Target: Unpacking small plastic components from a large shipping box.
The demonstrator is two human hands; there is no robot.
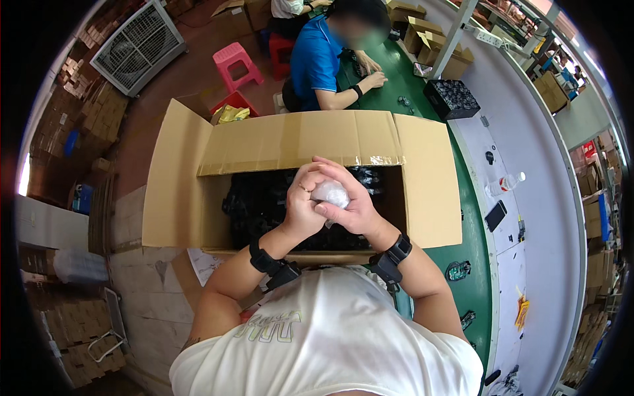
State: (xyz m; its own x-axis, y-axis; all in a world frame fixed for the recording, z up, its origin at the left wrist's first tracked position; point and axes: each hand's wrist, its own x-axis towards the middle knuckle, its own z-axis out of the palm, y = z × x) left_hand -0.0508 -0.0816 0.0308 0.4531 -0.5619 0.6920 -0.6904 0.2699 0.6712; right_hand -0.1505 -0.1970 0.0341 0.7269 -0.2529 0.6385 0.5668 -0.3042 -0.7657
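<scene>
Both my hands are cupped together over an open cardboard box [297, 142], their fingers wrapped round a whitish, crumpled plastic-wrapped bundle [330, 193]. My left hand [302, 208] closes on its left side, and my right hand [356, 201] curls over from the right with the thumb across its lower edge. What is inside the wrapping I cannot make out. Below my hands, the box holds many black, shiny pieces [254, 208], partly in plastic; their kind is unclear.
Beyond the box a person in a blue shirt [318, 63] works at the green bench [472, 257]. A black box [451, 99], a bottle [507, 184] and a phone [495, 216] lie to the right. Far left stand a pink stool [236, 64] and a large fan [139, 47].
</scene>
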